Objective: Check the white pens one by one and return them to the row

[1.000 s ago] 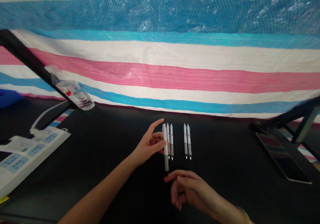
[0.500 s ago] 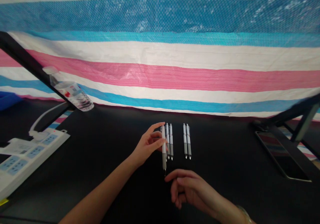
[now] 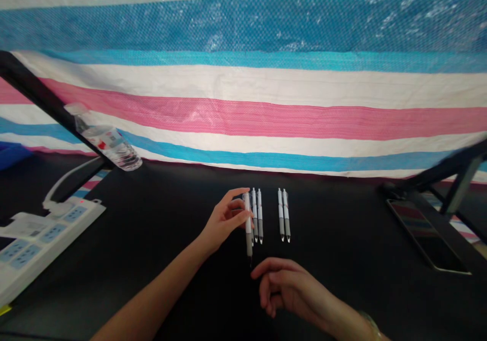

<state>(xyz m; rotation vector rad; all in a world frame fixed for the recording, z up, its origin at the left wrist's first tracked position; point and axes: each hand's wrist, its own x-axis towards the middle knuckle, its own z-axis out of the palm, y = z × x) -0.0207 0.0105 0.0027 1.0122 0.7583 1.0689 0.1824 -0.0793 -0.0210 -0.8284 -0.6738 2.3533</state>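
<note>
My left hand (image 3: 225, 218) is closed around a white pen with a grey grip (image 3: 248, 224), held tip down and toward me. Its index finger rests on the pen's top end. Just right of it lie two similar pens (image 3: 257, 214) side by side, and the tip of another shows partly hidden behind the held one. Farther right, a pair of matching pens (image 3: 283, 214) lies parallel on the black table (image 3: 335, 219). My right hand (image 3: 283, 282) is nearest the held pen's tip, index finger extended toward it, the other fingers loosely curled with nothing in them.
At the left sits a white power strip (image 3: 41, 249) with a plugged-in cable. A clear water bottle (image 3: 110, 143) leans near a black bar (image 3: 41, 97). On the right lies a dark phone (image 3: 428, 237). A striped tarp (image 3: 243, 84) hangs behind the table.
The view has shifted very slightly. Both hands and the held pen keep nearly the same pose, and the pens on the table have not moved.
</note>
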